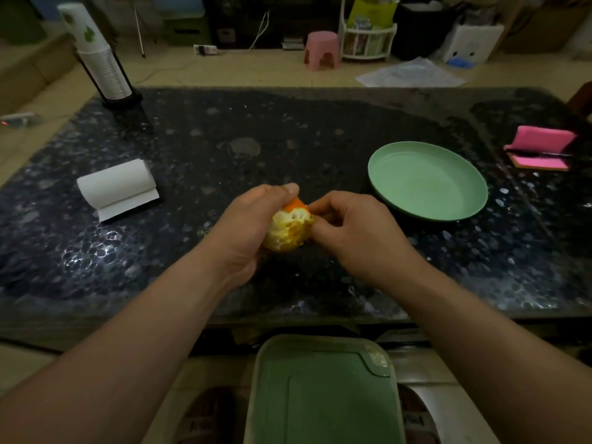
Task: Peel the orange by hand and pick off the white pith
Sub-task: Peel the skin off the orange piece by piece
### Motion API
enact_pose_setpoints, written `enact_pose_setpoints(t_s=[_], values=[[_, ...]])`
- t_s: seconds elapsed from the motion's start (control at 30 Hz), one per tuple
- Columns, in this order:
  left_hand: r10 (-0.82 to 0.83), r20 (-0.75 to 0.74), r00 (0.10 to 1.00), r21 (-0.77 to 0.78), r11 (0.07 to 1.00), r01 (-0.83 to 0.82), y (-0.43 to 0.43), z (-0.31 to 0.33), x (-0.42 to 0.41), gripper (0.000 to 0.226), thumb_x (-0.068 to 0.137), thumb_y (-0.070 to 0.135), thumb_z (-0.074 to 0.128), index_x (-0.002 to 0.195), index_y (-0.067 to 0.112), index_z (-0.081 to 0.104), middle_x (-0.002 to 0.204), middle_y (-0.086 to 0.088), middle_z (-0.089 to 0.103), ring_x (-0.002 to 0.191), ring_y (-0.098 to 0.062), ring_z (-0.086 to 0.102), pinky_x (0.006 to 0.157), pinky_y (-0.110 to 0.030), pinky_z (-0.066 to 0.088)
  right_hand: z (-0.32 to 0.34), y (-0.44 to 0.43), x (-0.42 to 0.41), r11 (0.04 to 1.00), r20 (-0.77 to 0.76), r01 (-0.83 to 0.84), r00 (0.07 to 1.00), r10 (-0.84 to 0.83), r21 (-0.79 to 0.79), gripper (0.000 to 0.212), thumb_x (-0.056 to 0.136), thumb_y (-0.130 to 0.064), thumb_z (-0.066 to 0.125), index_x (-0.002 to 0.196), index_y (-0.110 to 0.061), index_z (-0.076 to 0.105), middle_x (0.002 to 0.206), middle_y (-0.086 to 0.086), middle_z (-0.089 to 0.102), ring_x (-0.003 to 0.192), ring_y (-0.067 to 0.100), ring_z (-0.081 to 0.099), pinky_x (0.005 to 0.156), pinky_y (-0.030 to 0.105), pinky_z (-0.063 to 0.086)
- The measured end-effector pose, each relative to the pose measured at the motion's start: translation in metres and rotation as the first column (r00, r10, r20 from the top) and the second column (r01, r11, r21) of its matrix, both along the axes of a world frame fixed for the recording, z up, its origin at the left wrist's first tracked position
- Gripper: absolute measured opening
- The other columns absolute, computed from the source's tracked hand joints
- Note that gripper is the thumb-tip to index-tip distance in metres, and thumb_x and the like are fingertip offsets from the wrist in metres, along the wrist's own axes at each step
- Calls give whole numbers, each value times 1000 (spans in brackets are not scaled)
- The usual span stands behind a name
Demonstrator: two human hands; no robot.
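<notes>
Your left hand cups the orange from its 9 o'clock side, thumb laid over the top, gripping it above the near middle of the counter. The fruit is mostly stripped: pale pith and yellow flesh face you, and one small patch of peel remains at its 12 o'clock. Your right hand is curled closed at the orange's 3 o'clock, fingertips pinching at the edge of that peel patch; how much it grips, I cannot tell.

The green plate sits empty at 2 o'clock from the orange, near your right hand but apart from it. A paper roll lies at 9 o'clock, well apart. A cup stack stands at the counter's far 10 o'clock corner, a pink sponge near the 3 o'clock edge. A green bin stands on the floor at 6 o'clock, below the counter.
</notes>
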State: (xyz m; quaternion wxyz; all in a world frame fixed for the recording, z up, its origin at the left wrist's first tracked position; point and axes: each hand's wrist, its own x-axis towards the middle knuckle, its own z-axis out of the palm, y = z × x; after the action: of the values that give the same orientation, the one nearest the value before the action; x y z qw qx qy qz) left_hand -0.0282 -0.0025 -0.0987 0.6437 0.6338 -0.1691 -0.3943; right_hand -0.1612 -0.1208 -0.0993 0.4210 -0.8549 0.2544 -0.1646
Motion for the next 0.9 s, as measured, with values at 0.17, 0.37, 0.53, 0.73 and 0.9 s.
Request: enact_pose_setpoints(t_s=[0.17, 0.37, 0.53, 0.73, 0.9], values=[[5, 37, 999, -52, 999, -3, -1, -1, -3, 20, 101, 32, 64, 107, 13, 64, 88, -8, 63, 76, -18, 62, 63, -32, 51, 1, -2, 1, 1000, 48, 14, 999, -15, 4, 12, 90, -16, 72, 98, -25, 76, 74, -6, 75, 63, 9, 71, 59, 34, 61], [-22, -41, 999, -97, 995, 18, 2, 2, -3, 25, 103, 30, 60, 119, 11, 61, 104, -15, 58, 83, -23, 59, 61, -29, 53, 1, -5, 0, 980, 97, -32, 995, 13, 198, 12, 95, -8, 71, 103, -15, 77, 78, 3, 79, 69, 16, 77, 63, 29, 60], [-14, 0, 1000, -90, 996, 14, 3, 1, -1, 26, 102, 29, 62, 118, 9, 63, 98, -14, 61, 80, -20, 62, 62, -29, 54, 4, -9, 0, 976, 52, -69, 997, 60, 206, 10, 99, -10, 69, 100, -16, 77, 79, 1, 79, 69, 10, 76, 64, 26, 59], [-35, 2, 999, -94, 995, 35, 1, 0, -4, 32, 99, 32, 64, 120, 8, 63, 96, -13, 63, 79, -20, 63, 63, -31, 55, 4, -8, 0, 990, 70, -39, 997, 29, 135, 10, 93, -8, 72, 93, -17, 76, 75, 1, 77, 63, 9, 74, 59, 25, 58], [-94, -160, 983, -115, 990, 76, 7, 5, 1, 40, 84, 45, 65, 107, 12, 70, 94, -10, 70, 81, -19, 67, 65, -29, 57, 9, -11, -3, 919, 170, -92, 985, 28, 382, 7, 95, 0, 69, 100, 0, 74, 70, 6, 75, 59, 10, 70, 55, 22, 54]])
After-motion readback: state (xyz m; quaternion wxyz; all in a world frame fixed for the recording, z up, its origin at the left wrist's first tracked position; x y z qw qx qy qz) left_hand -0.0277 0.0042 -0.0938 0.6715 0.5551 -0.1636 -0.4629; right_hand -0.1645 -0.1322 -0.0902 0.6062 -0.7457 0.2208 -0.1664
